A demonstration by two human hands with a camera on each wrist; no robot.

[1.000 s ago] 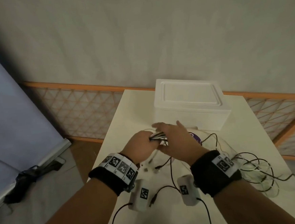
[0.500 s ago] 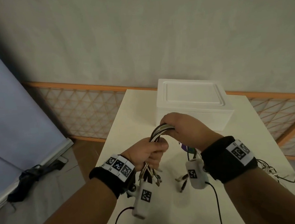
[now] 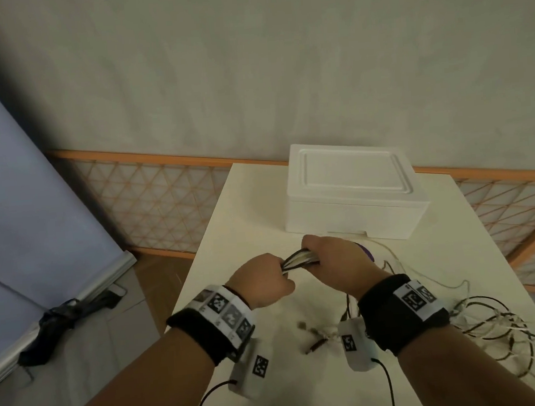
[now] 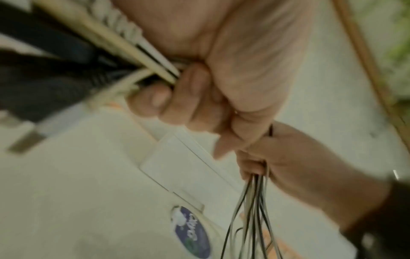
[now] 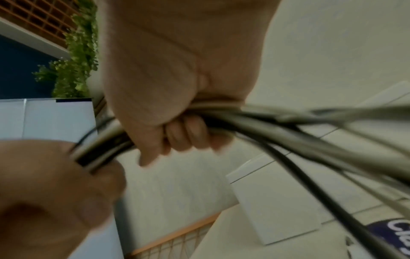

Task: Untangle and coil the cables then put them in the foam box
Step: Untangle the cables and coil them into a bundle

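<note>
A bundle of black and white cables (image 3: 299, 259) runs between my two fists above the white table (image 3: 229, 225). My left hand (image 3: 261, 278) grips one end of the bundle (image 4: 153, 68), and connector ends stick out past its fingers (image 4: 153, 99). My right hand (image 3: 334, 260) grips the bundle (image 5: 221, 115) a little further along. From there the cables trail down to a loose tangle (image 3: 500, 325) at the table's right edge. The white foam box (image 3: 352, 193) stands shut behind my hands.
A few loose connector plugs (image 3: 315, 337) lie on the table below my hands. A round purple-labelled object (image 4: 191, 229) sits in front of the box. The table's left edge drops to the floor, where a dark strap (image 3: 61, 321) lies.
Both hands closed round the cables and lifted them off the table. Since half a second ago the bundle has been pulled more level between the fists, and the right hand has drawn further along it.
</note>
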